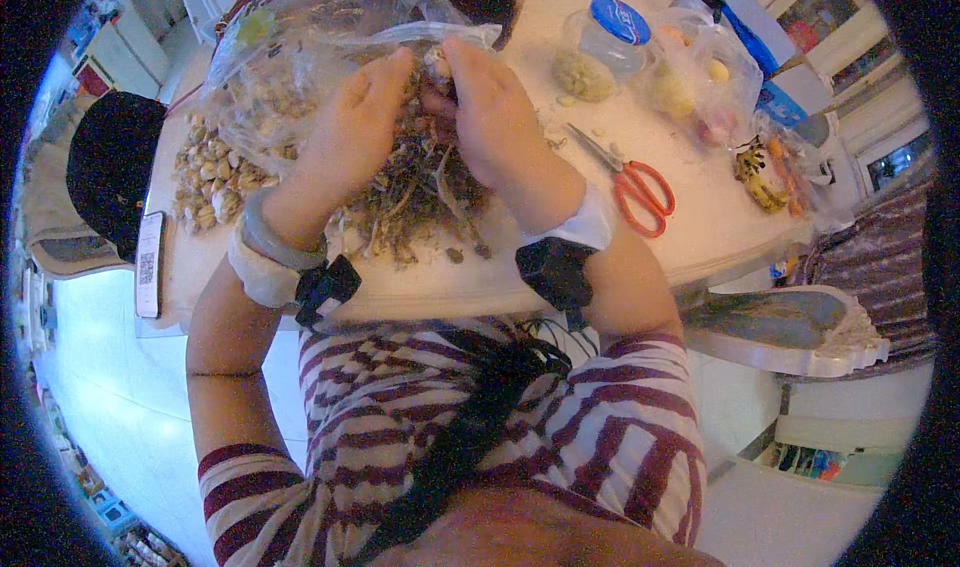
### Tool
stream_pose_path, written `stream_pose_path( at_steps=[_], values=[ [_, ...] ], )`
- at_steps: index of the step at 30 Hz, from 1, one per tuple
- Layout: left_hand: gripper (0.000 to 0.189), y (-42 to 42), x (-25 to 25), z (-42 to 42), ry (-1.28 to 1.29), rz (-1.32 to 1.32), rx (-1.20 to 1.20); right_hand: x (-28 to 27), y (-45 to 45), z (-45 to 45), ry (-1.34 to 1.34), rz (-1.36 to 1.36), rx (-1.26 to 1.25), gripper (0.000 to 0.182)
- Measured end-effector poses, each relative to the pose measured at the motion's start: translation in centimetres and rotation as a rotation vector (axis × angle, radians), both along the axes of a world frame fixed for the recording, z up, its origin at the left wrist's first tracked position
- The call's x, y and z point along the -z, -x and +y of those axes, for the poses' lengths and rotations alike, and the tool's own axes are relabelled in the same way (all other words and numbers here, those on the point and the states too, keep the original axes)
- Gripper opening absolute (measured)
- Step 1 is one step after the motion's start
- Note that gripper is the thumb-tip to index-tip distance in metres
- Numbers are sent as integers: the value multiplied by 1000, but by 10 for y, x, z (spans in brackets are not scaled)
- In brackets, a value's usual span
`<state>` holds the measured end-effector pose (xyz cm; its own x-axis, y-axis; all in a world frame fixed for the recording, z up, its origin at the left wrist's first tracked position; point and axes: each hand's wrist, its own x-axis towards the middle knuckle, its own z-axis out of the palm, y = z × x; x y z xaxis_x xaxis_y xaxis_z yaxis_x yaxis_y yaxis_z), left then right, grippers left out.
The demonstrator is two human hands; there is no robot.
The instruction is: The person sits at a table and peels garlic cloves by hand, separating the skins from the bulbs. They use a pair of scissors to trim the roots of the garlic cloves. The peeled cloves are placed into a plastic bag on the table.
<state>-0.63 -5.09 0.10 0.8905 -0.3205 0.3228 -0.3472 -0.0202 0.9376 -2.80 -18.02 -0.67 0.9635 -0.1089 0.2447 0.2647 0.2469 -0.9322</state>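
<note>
My left hand (356, 120) and my right hand (499, 113) are raised side by side over the table, palms facing each other at the mouth of a clear plastic bag (322, 23). A small whitish piece (436, 62), perhaps a garlic clove, shows by the fingers of my right hand; blur hides whether it is gripped. Below the hands lies a heap of dry brown stalks and roots (424, 192). The bag covers part of a pile of pale, clove-like pieces (214, 165) to the left. My left hand's inner side is mostly hidden.
Red-handled scissors (643, 195) lie right of the stalks. Behind them are a pale heap of pieces (583, 77), a clear tub with a blue lid (619, 20), a bag of fruit (694, 90) and bananas (763, 177). A phone (150, 267) rests at the left edge, near a black cap (112, 169).
</note>
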Motion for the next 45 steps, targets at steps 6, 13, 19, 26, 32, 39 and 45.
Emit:
stream_pose_path(
  at_steps=[6,13,19,26,32,39,45],
  values=[
    [27,-1,-12,25,-812,-347,-116,-1,0,-9,-15,100,-102,28],
    [23,4,-16,13,-154,-604,-10,-5,4,-6,75,71,-112,34],
    [19,-5,-8,17,-123,-370,59,-1,-3,-9,359,-72,-72,36],
    [17,-7,-6,20,222,230,200,-8,4,-11,1026,-452,231,28],
    [17,-12,2,31,141,120,150,-15,3,-20,1134,-548,265,27],
    [16,-5,-5,88,-81,-355,-163,-14,2,-43,1532,-357,156,25],
    [20,-33,-11,173,-763,-443,-638,-13,5,-41,1588,-259,107,27]
  ],
)
